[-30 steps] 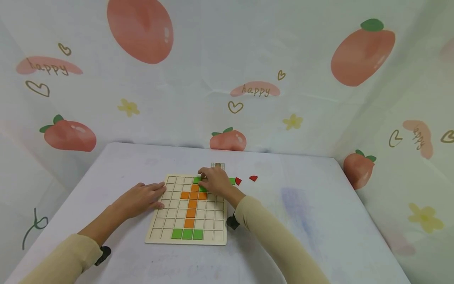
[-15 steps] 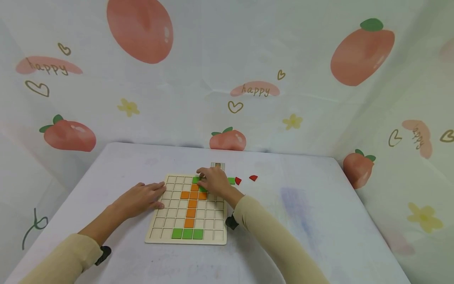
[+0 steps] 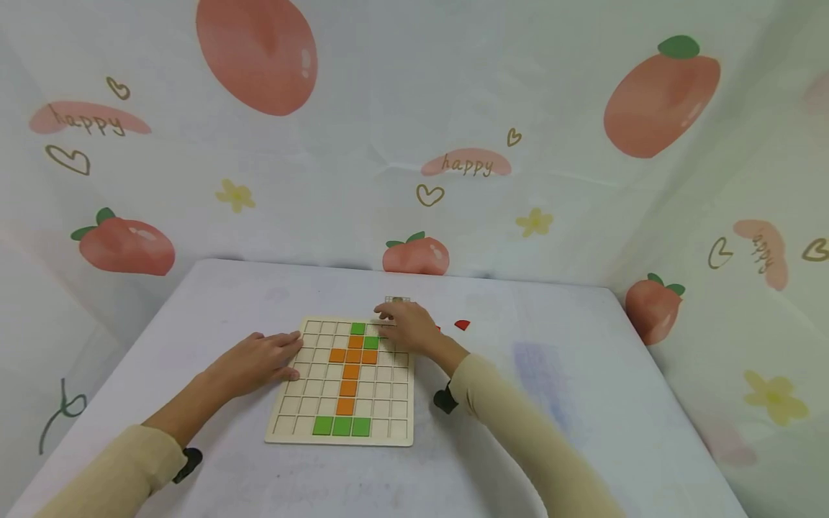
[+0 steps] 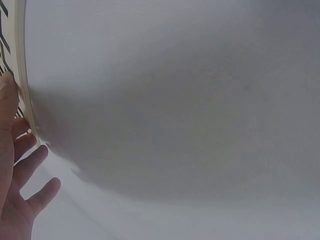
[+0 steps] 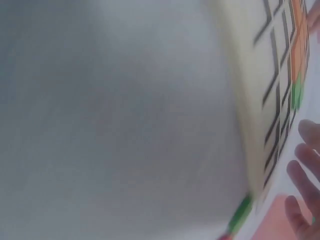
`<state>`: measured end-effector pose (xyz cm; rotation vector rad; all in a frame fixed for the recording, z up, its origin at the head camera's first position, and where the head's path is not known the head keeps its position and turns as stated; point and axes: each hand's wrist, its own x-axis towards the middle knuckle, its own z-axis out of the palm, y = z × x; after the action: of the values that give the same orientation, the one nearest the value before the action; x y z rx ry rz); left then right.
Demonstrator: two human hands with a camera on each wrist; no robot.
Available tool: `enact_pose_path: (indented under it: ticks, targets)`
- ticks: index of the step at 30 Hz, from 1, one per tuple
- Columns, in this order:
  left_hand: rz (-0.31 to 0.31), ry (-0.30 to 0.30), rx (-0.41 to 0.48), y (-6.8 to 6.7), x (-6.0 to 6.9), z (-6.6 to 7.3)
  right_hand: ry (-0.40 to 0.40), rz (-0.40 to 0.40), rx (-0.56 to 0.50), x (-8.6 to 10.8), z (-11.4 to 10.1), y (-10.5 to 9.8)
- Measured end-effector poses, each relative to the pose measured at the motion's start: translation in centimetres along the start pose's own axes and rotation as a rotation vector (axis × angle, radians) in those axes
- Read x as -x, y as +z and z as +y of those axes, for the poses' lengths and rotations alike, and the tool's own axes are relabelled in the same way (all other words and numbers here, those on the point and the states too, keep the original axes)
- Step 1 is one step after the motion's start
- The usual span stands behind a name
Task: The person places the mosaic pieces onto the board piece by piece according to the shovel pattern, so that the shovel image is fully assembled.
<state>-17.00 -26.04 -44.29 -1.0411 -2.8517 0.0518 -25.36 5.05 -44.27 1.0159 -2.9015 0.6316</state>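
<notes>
A cream grid board (image 3: 311, 403) lies on the table, bearing orange tiles (image 3: 350, 372) in a cross-like column and several green tiles (image 3: 342, 426). My left hand (image 3: 255, 365) rests at the board's left edge, fingers extended; in the left wrist view its thumb (image 4: 7, 102) touches the rim. My right hand (image 3: 408, 327) hovers over the board's far right corner, covering some squares. Its fingers (image 5: 305, 180) are spread and loosely bent in the right wrist view, holding nothing visible. A loose green tile (image 5: 241, 215) lies just past the board's corner there, hidden in the head view.
A red wedge-shaped piece (image 3: 463, 325) lies right of the board; another red piece (image 3: 437, 329) is mostly behind my right hand. A small grid card (image 3: 398, 298) lies beyond the board, partly covered. A fruit-print cloth (image 3: 363, 144) hangs behind the white table (image 3: 570, 374).
My right hand has lifted off the green tiles near the board's far edge and moved right, uncovering two of them. It now covers the loose green tile. The left hand stays still.
</notes>
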Motion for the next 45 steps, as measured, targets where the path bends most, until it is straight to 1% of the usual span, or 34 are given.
enact_pose_path:
  ticks: [4, 8, 13, 17, 22, 27, 33, 38, 45]
  targets:
    - [-0.005, 0.000, -0.001, 0.0, 0.0, 0.0, -0.022, -0.002, 0.009, 1.6, 1.9, -1.5]
    - [-0.013, -0.015, 0.000, 0.1, 0.0, -0.2, 0.007, -0.007, 0.014, 3.0, 3.5, -2.4]
    - [-0.017, -0.019, 0.013, 0.2, 0.0, -0.1, 0.054, -0.029, 0.033, 4.1, 5.5, -2.4]
    - [-0.014, -0.015, 0.014, 0.0, 0.0, -0.1, 0.063, -0.032, 0.021, 4.6, 6.4, -2.3]
    - [-0.005, -0.004, 0.000, 0.0, 0.1, 0.0, 0.059, -0.012, 0.003, 4.8, 6.8, -2.1]
    - [0.000, 0.000, -0.001, 0.0, 0.0, 0.0, 0.086, 0.005, -0.014, 4.8, 6.6, -1.9]
    - [0.000, 0.001, 0.002, -0.1, 0.0, 0.0, 0.115, 0.015, -0.010, 4.5, 6.4, -1.6]
    - [-0.002, 0.004, 0.008, -0.1, 0.0, 0.0, 0.111, 0.030, -0.023, 4.2, 6.2, -1.6]
    - [-0.004, -0.002, 0.018, -0.2, 0.0, 0.0, 0.098, 0.033, -0.018, 3.8, 5.9, -2.4]
